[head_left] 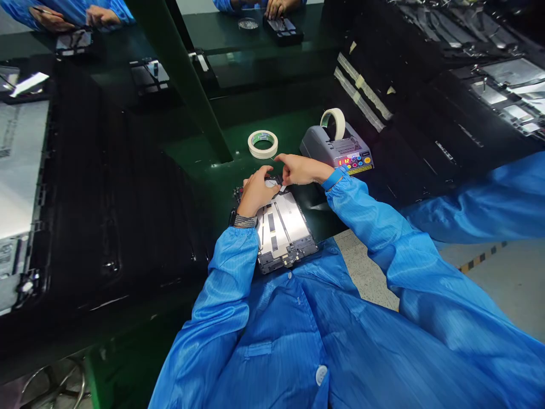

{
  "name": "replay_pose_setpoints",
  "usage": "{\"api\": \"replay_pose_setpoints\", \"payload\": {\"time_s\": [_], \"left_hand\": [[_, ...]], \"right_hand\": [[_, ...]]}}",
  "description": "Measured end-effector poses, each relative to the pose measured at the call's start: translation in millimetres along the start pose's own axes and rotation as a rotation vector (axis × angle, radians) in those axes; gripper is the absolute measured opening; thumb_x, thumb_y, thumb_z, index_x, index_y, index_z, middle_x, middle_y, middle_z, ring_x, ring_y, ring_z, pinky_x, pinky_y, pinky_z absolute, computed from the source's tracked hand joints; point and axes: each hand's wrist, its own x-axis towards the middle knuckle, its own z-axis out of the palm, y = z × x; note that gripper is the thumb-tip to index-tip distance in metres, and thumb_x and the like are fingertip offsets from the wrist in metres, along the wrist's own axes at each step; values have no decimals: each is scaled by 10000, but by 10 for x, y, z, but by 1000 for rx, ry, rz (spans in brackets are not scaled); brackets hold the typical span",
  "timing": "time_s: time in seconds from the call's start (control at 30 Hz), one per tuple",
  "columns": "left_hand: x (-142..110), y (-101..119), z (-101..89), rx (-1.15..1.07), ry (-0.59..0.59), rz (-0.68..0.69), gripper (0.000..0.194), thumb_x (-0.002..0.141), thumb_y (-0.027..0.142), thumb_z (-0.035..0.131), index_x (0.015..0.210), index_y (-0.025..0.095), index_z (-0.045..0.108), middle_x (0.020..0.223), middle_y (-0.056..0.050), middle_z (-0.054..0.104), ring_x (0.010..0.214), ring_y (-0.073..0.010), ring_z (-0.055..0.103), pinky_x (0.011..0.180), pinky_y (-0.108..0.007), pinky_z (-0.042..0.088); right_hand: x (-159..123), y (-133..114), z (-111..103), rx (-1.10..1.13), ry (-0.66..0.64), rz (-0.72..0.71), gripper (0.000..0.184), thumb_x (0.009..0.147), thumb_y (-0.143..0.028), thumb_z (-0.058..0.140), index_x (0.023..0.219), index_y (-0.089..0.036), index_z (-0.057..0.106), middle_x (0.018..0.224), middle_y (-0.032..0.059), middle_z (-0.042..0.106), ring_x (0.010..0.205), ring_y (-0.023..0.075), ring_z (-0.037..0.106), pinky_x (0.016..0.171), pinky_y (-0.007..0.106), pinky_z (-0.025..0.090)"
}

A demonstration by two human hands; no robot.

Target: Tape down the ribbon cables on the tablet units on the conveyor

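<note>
An opened tablet (289,218) with bare silver battery faces and a dark circuit strip lies at the bench's front edge, tilted a little. My left hand (258,190) curves over its far left part, fingers bent around the edge and thumb toward the middle, holding it. Over the far right corner, my right hand (300,169) has its thumb and lower fingers pinched low by a small white piece; what they hold is too small to name. Its index finger stretches toward a roll of cream tape (263,153) lying flat just beyond.
A grey tape dispenser (336,146) with a lit display and a tape roll stands right of my hands. A green post (183,79) rises behind. Black trays (140,210) with device parts flank both sides. Across the bench, co-workers' hands (279,7) handle similar devices.
</note>
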Motion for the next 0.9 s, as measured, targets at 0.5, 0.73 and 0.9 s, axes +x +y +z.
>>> {"api": "replay_pose_setpoints", "payload": {"time_s": [0.5,0.73,0.9], "left_hand": [[14,-27,9,-15,2,31,621,831,249,758,1430,264,595,1360,-88,729,1317,-312,647,1145,-497,478],[41,-77,38,-3,12,31,659,819,268,780,1446,298,579,1306,-69,748,1298,-312,658,1131,-495,485],[16,-71,16,15,4,16,593,866,321,743,1437,289,584,1343,-94,729,1306,-307,652,1141,-483,462]], "right_hand": [[-19,-170,155,-327,75,46,950,683,-92,950,1508,-114,478,1134,186,765,1102,378,739,882,405,593],[71,-186,125,-295,148,130,1137,548,-104,1019,1539,-170,466,1261,208,719,1205,410,694,960,434,579],[-53,214,268,109,321,122,1082,685,-208,962,1596,-180,378,975,57,718,832,245,707,789,388,606]]}}
